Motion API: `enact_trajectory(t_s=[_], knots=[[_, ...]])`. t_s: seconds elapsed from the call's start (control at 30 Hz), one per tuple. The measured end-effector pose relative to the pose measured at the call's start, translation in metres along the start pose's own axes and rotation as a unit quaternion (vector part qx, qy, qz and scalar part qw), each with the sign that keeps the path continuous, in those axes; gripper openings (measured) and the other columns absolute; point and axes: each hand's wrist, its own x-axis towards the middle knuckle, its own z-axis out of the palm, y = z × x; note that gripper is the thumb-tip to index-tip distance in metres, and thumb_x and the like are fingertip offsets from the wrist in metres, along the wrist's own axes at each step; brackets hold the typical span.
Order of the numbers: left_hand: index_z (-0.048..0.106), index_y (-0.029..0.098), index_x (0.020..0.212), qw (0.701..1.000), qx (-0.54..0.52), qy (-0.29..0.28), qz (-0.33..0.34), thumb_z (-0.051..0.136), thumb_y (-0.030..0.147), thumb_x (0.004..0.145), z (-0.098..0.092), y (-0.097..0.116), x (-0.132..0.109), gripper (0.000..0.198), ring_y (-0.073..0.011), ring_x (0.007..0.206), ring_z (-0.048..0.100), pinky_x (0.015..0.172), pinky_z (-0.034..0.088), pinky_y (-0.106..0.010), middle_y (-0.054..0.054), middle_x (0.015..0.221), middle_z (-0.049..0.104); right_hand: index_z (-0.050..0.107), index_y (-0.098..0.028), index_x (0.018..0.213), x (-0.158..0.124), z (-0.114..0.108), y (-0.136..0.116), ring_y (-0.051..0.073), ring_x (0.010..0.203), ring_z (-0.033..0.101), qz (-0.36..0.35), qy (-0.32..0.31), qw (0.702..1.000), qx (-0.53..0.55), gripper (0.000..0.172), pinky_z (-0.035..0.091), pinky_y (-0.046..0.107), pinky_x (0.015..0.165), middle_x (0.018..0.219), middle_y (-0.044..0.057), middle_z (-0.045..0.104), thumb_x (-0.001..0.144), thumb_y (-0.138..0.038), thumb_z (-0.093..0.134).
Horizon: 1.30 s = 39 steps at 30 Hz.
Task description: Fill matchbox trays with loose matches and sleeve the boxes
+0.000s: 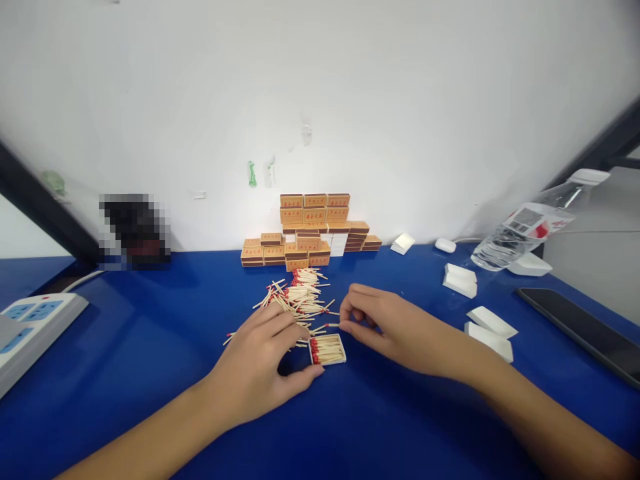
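A small white matchbox tray (327, 349) lies on the blue table with a layer of red-tipped matches in it. The thumb and forefinger of my left hand (267, 360) grip the tray's left end. Just right of it, my right hand (380, 327) pinches a single match (332, 325) by its bare end, red head pointing left. A loose heap of matches (303, 293) spreads behind the tray, partly under my left fingers. Stacked matchboxes (315, 217) stand behind the heap, against the wall.
Several empty white trays (460, 280) lie to the right, near a tilted plastic bottle (530, 223) and a black phone (585, 327). A white earbud case (445, 245) sits by the wall. At the left edge is a power strip (40, 333); a pixelated dark object (137, 233) stands beyond it.
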Motion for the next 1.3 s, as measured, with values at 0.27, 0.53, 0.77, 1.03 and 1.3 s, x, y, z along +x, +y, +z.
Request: enact_trajectory(t_s=[0.27,0.53,0.77,1.03,1.3], knots=[[0.067,0.02,0.104,1.0,-0.01,0.0,-0.003,0.08,0.03,0.088,0.0,0.0,0.0,0.023,-0.0243,0.092,0.061,0.085,0.053,-0.043,-0.005,0.095,0.069,0.061,-0.019,0.091,-0.002,0.015,-0.015,0.013,0.074,0.054,-0.039,-0.01,0.999,-0.006,0.009,0.039,0.026,0.066,0.095,0.002,0.062,0.098,-0.012,0.06],[0.067,0.021,0.102,1.0,-0.014,0.007,-0.002,0.08,0.029,0.087,-0.002,0.003,0.001,0.022,-0.0231,0.088,0.061,0.084,0.053,-0.042,-0.003,0.09,0.067,0.063,-0.02,0.091,-0.002,0.002,-0.013,0.012,0.072,0.054,-0.053,0.003,0.999,0.011,0.01,0.039,0.025,0.064,0.09,0.0,0.063,0.098,-0.013,0.06],[0.067,0.021,0.1,0.999,-0.039,0.009,-0.013,0.079,0.03,0.089,-0.003,0.003,0.002,0.019,-0.0217,0.086,0.061,0.083,0.052,-0.04,-0.002,0.088,0.067,0.067,-0.022,0.092,-0.003,-0.032,0.024,0.015,0.064,0.053,0.02,0.104,0.992,-0.065,0.015,0.038,0.028,0.062,0.075,-0.001,0.06,0.101,-0.028,0.056],[0.067,0.02,0.098,0.998,-0.062,0.0,-0.026,0.081,0.03,0.086,-0.001,0.008,-0.001,0.021,-0.0211,0.084,0.059,0.079,0.051,-0.039,-0.001,0.085,0.064,0.068,-0.022,0.085,-0.027,-0.082,0.102,0.021,0.06,0.058,0.226,0.19,0.942,-0.158,0.024,0.038,0.034,0.06,0.066,0.004,0.065,0.095,-0.041,0.056],[0.068,0.02,0.099,0.999,-0.044,-0.016,-0.019,0.081,0.031,0.086,0.001,0.009,-0.004,0.022,-0.023,0.089,0.059,0.081,0.049,-0.039,-0.003,0.089,0.066,0.074,-0.02,0.091,0.006,-0.087,0.154,0.025,0.08,0.07,0.324,0.22,0.906,-0.16,0.029,0.046,0.033,0.066,0.093,0.009,0.078,0.09,-0.048,0.064]])
